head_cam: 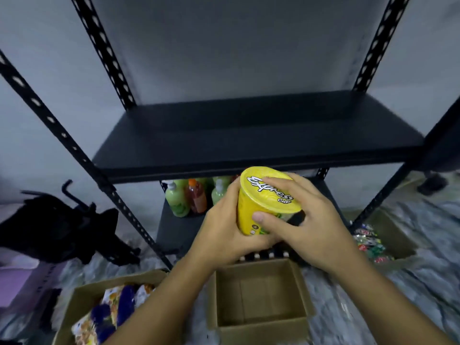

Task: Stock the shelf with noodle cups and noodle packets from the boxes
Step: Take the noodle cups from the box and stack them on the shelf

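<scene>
1. Left hand (224, 230) cups the side and base of a yellow plastic noodle cup (263, 195), its fingers curled round the far side and underneath.
2. The right hand (308, 220) grips the same cup from the other side: its thumb presses the wall just under the rim and its fingers curl over the edge of the yellow foil lid, which is printed "Express cup".
3. The cup is tilted, lid leaning toward the camera. It is held in the air in front of the black metal shelving unit, just below the front edge of the middle shelf board (249, 140) and above an open brown cardboard box (258, 297).
4. That box sits on the floor between the forearms, and its bare bottom shows.
5. A second brown cardboard box (119, 280) lies to the left of it, holding blue, white and orange noodle packets (112, 312) heaped together.
6. On the lower shelf (179, 227), behind the hands, stand pale green plastic bottles (178, 200) and an orange bottle (198, 197) close together.
7. At the right, beside a shelf leg, a third cardboard box (395, 235) holds what look like small wrapped sweets (368, 242), though the blur there makes this uncertain.
8. A black fabric bag (49, 230) lies slumped on the left, beside the slotted front upright.
9. Grey marbled floor (373, 307) shows around the boxes.
</scene>
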`<action>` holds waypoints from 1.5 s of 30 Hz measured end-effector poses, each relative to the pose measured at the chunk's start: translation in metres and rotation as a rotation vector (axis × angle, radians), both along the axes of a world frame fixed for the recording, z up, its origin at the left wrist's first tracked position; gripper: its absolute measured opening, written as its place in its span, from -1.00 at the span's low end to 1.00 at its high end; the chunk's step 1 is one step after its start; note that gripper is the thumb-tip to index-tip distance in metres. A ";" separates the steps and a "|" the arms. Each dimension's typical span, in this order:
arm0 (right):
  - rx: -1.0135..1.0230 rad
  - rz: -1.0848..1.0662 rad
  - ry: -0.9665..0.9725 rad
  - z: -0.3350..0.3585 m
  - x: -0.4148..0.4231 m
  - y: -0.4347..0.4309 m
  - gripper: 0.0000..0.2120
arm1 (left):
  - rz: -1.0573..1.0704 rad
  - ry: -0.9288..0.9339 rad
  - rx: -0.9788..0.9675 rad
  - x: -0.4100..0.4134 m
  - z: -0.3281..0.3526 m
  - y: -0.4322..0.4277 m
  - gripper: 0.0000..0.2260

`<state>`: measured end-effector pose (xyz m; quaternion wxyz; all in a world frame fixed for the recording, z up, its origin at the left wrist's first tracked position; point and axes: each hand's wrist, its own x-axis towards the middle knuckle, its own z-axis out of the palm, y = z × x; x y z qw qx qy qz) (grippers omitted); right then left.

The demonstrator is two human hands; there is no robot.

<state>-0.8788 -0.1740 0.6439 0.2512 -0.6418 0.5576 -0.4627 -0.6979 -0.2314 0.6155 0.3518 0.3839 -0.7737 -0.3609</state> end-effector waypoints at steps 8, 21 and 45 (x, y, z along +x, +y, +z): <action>-0.221 -0.048 0.115 0.144 -0.012 0.006 -0.43 | -0.022 0.095 -0.243 -0.016 0.141 -0.004 -0.18; -0.236 -0.115 0.225 0.288 -0.050 -0.006 -0.38 | -0.116 0.201 -0.360 -0.060 0.267 -0.024 -0.37; -0.389 -0.199 0.051 0.408 -0.267 -0.100 -0.36 | -0.054 0.192 -0.469 -0.253 0.402 -0.118 -0.25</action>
